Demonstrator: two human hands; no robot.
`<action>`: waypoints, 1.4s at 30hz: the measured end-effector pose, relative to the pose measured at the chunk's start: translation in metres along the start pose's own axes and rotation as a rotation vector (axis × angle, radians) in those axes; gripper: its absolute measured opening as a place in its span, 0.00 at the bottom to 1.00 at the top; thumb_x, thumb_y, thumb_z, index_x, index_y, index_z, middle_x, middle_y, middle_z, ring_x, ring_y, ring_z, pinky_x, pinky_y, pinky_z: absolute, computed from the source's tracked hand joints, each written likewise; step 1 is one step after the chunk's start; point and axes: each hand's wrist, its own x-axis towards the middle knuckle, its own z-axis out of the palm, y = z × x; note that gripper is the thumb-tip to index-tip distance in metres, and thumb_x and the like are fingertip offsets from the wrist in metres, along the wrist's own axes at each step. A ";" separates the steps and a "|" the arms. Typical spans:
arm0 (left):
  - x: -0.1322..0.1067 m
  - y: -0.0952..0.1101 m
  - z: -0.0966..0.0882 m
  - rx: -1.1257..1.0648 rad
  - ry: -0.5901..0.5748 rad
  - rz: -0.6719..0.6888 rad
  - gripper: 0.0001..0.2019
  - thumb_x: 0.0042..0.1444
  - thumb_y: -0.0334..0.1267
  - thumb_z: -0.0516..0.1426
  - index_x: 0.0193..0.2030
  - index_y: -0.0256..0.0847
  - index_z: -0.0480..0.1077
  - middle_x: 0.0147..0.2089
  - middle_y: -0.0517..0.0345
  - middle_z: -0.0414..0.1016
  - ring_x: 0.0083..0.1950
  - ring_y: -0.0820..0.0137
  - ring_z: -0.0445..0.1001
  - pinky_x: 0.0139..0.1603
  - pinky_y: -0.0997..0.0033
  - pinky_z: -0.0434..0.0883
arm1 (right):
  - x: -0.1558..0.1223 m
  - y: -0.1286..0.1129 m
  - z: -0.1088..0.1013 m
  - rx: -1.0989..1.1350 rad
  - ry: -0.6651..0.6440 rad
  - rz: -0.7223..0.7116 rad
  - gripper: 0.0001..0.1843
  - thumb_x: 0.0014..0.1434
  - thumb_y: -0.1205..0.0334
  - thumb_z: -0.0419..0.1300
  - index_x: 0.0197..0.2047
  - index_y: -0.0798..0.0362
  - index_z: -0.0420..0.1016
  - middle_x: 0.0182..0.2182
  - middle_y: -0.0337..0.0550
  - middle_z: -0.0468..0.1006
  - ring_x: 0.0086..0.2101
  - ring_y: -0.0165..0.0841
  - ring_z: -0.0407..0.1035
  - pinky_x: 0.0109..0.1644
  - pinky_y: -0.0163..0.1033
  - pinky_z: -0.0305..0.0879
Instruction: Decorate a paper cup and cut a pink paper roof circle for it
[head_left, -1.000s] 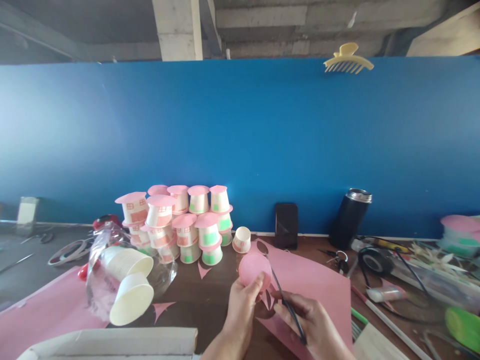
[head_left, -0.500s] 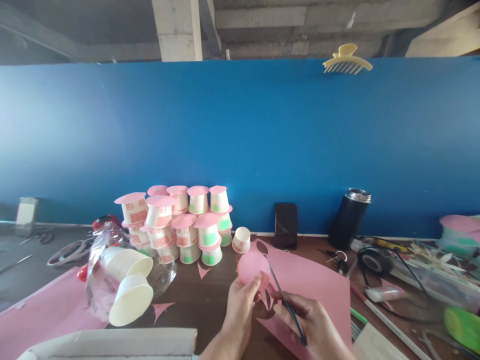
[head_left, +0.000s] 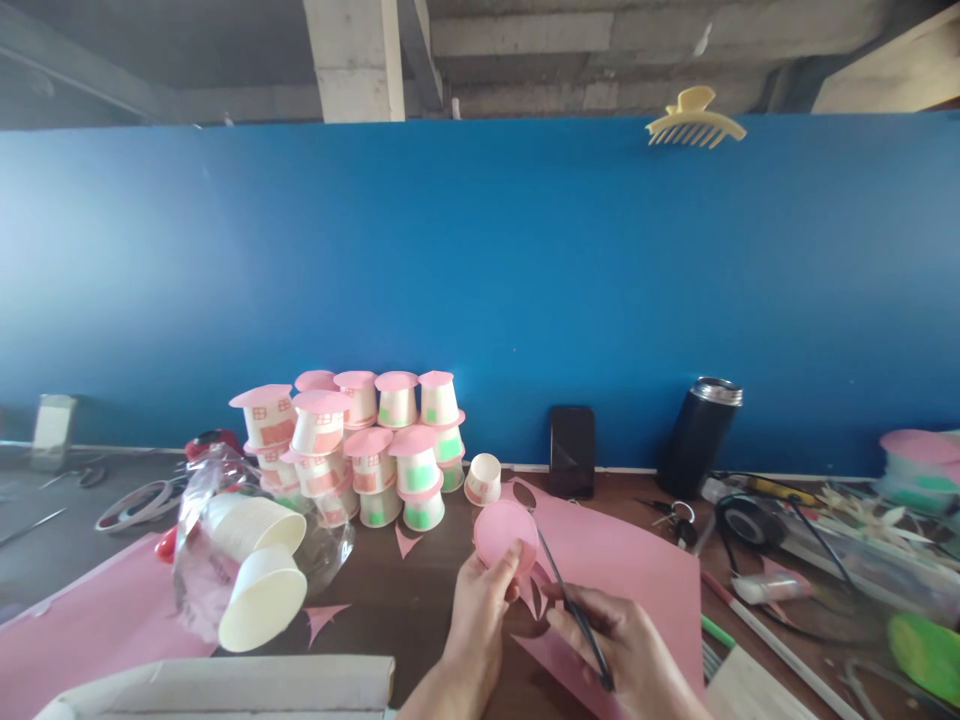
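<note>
My left hand point(head_left: 484, 600) pinches a round pink paper disc point(head_left: 506, 535) between thumb and fingers. In my right hand point(head_left: 611, 635) are slim black scissors point(head_left: 564, 580), seen edge-on, their blades beside the disc's right edge. A narrow pink off-cut hangs between disc and hand. Beneath both hands lies a large pink paper sheet point(head_left: 637, 565) on the brown table. A small paper cup point(head_left: 483, 480) stands just behind the disc. To the left, stacked paper cups point(head_left: 416, 470) with pink discs between and on top carry red or green drawings.
Left, white paper cups point(head_left: 262, 600) lie in a clear bag beside another pink sheet point(head_left: 105, 620). A phone point(head_left: 571, 452) and black flask point(head_left: 697, 440) stand against the blue partition point(head_left: 480, 260). Wires, tubes and a cluttered plastic box point(head_left: 885, 560) fill the right. A cardboard roll point(head_left: 225, 685) lies in front.
My left hand and the pink disc have shifted very slightly left and up. The right hand with the scissors looks almost unmoved.
</note>
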 end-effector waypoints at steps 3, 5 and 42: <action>-0.001 0.001 0.000 -0.002 -0.001 0.000 0.19 0.42 0.47 0.68 0.28 0.34 0.69 0.21 0.63 0.65 0.23 0.80 0.57 0.25 0.77 0.56 | 0.001 0.003 -0.001 -0.005 0.005 -0.004 0.17 0.52 0.53 0.67 0.43 0.52 0.81 0.26 0.36 0.75 0.22 0.26 0.57 0.24 0.30 0.55; -0.001 0.001 0.000 -0.003 -0.001 0.001 0.19 0.41 0.48 0.68 0.28 0.34 0.69 0.21 0.64 0.64 0.23 0.79 0.57 0.25 0.77 0.56 | 0.001 0.003 0.000 0.006 0.007 -0.008 0.17 0.52 0.53 0.67 0.43 0.52 0.81 0.25 0.36 0.74 0.22 0.26 0.57 0.24 0.30 0.55; -0.001 0.004 0.003 -0.003 0.007 0.009 0.21 0.38 0.50 0.69 0.26 0.36 0.67 0.19 0.65 0.62 0.22 0.78 0.56 0.25 0.76 0.53 | -0.001 -0.005 0.003 0.016 0.033 0.018 0.22 0.48 0.47 0.68 0.40 0.54 0.81 0.22 0.36 0.70 0.21 0.26 0.54 0.23 0.31 0.51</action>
